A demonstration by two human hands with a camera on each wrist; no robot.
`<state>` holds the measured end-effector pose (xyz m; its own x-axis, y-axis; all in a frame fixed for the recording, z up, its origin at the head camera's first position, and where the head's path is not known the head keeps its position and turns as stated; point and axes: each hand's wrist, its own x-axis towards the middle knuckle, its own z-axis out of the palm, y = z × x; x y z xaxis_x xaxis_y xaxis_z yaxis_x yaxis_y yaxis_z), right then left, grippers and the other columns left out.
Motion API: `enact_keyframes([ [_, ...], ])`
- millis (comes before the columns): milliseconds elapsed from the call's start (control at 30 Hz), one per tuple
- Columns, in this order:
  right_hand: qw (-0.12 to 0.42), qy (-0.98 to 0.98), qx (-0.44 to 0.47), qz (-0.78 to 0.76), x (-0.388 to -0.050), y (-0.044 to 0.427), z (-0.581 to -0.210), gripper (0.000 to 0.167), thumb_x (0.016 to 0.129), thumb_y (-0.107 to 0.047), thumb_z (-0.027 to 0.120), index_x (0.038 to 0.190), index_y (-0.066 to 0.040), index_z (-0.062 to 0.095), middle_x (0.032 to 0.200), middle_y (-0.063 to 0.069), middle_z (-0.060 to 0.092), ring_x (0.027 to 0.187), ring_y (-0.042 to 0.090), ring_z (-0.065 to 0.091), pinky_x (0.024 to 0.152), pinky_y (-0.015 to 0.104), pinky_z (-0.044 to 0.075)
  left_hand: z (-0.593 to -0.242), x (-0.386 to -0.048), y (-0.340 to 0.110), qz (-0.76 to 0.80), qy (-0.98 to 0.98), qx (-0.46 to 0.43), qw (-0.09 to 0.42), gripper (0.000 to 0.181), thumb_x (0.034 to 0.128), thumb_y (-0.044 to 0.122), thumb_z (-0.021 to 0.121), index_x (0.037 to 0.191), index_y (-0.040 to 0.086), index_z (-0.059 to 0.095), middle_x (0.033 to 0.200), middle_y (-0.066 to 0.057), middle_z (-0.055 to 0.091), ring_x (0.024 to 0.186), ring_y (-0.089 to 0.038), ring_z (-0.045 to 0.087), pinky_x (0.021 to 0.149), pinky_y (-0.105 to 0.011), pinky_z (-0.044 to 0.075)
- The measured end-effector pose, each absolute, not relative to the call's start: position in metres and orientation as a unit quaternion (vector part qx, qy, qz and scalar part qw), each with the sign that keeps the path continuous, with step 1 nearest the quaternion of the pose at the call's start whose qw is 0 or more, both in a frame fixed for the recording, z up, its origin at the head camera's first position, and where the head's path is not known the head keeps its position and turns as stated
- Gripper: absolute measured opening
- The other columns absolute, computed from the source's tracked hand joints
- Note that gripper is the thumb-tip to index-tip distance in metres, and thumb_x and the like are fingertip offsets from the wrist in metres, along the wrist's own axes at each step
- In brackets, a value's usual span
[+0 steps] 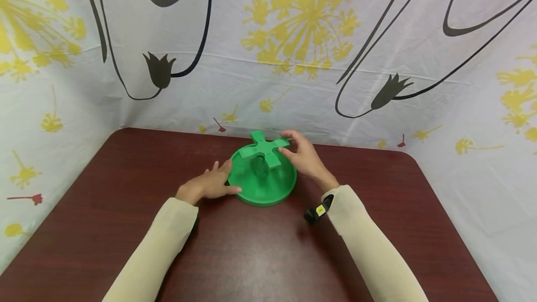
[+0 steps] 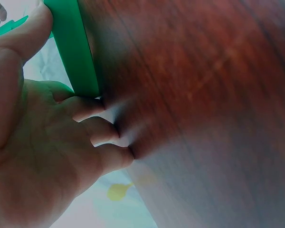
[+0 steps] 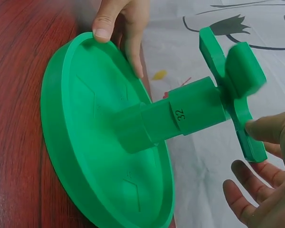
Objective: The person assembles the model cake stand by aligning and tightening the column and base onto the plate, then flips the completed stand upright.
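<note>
A green plastic round base (image 1: 262, 195) with a raised rim sits on the table, seen in the head view near its far edge. From its middle rises a stepped post (image 3: 197, 107) marked 32, topped by a four-armed cross piece (image 1: 263, 148). My left hand (image 1: 209, 183) rests against the base's left side. Its thumb lies on the rim and its fairly straight fingers reach down to the tabletop outside. On the right, my right hand (image 1: 305, 156) pinches one arm of the cross between thumb and index finger; the other fingers stay off it.
The dark red-brown wooden table (image 1: 256, 255) has rounded far corners. Close behind it hangs a white cloth (image 1: 235, 92) with yellow flowers and dark stems, which also runs along both sides. A black strap camera (image 1: 320, 209) sits at the right wrist.
</note>
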<state>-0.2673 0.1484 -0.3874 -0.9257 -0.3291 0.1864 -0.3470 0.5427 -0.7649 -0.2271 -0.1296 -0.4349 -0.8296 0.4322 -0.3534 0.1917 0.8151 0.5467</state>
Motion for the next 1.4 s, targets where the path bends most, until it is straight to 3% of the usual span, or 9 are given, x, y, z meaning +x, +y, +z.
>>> enact_keyframes([
  [267,0.02,-0.89,0.203,0.407,-0.26,0.153,-0.384,0.045,0.092,-0.012,0.071,0.133,0.0,0.057,0.13,0.019,0.057,0.113,0.032,0.056,0.097,0.048,0.047,-0.435,-0.227,-0.129,0.252,0.923,0.168,0.237,0.095,0.0986,0.049,0.057,0.159,0.002,0.0,0.166,-0.018,0.002,0.151,-0.044,-0.005,0.12,-0.061,0.005],
  [433,0.021,-0.91,0.216,0.353,-0.254,0.151,-0.381,0.036,0.092,-0.018,0.071,0.125,-0.004,0.064,0.111,0.012,0.058,0.092,0.029,0.053,0.08,0.04,0.046,-0.436,-0.227,-0.128,0.254,0.923,0.166,0.238,0.095,0.0989,0.048,0.057,0.159,0.001,0.0,0.166,-0.018,0.002,0.151,-0.044,-0.005,0.12,-0.061,0.005],
  [533,0.015,-0.917,0.215,0.334,-0.25,0.148,-0.38,0.032,0.093,-0.02,0.07,0.122,-0.007,0.065,0.109,0.01,0.057,0.087,0.026,0.051,0.075,0.037,0.043,-0.435,-0.227,-0.128,0.252,0.923,0.167,0.237,0.094,0.099,0.047,0.057,0.159,0.001,0.0,0.166,-0.018,0.002,0.151,-0.044,-0.005,0.12,-0.061,0.005],
  [833,-0.002,-0.934,0.19,0.302,-0.24,0.138,-0.377,0.037,0.093,-0.03,0.07,0.124,-0.012,0.062,0.115,0.007,0.059,0.102,0.024,0.056,0.087,0.042,0.048,-0.436,-0.226,-0.13,0.253,0.924,0.168,0.234,0.094,0.0994,0.047,0.056,0.158,0.001,-0.001,0.166,-0.018,0.001,0.15,-0.045,-0.005,0.12,-0.061,0.005],
  [1133,0.009,-0.912,0.183,0.367,-0.246,0.146,-0.367,0.038,0.095,-0.035,0.067,0.12,-0.007,0.062,0.115,0.011,0.059,0.099,0.026,0.059,0.086,0.043,0.05,-0.435,-0.226,-0.13,0.254,0.923,0.168,0.234,0.094,0.099,0.047,0.057,0.158,0.001,0.0,0.166,-0.018,0.002,0.151,-0.044,-0.005,0.12,-0.061,0.005],
  [1267,0.001,-0.899,0.172,0.402,-0.256,0.152,-0.371,0.041,0.099,-0.031,0.062,0.132,-0.008,0.056,0.134,0.012,0.054,0.12,0.031,0.057,0.097,0.048,0.049,-0.434,-0.226,-0.129,0.252,0.924,0.167,0.235,0.094,0.0992,0.046,0.057,0.158,0.001,0.0,0.166,-0.018,0.002,0.151,-0.044,-0.004,0.12,-0.061,0.006],
  [1400,-0.047,-0.873,0.165,0.457,-0.266,0.156,-0.378,0.047,0.103,-0.025,0.056,0.146,-0.013,0.045,0.151,0.01,0.042,0.139,0.034,0.044,0.107,0.051,0.043,-0.433,-0.227,-0.129,0.253,0.924,0.164,0.237,0.094,0.0989,0.047,0.057,0.159,0.001,0.0,0.166,-0.018,0.002,0.151,-0.044,-0.005,0.121,-0.061,0.006],
])
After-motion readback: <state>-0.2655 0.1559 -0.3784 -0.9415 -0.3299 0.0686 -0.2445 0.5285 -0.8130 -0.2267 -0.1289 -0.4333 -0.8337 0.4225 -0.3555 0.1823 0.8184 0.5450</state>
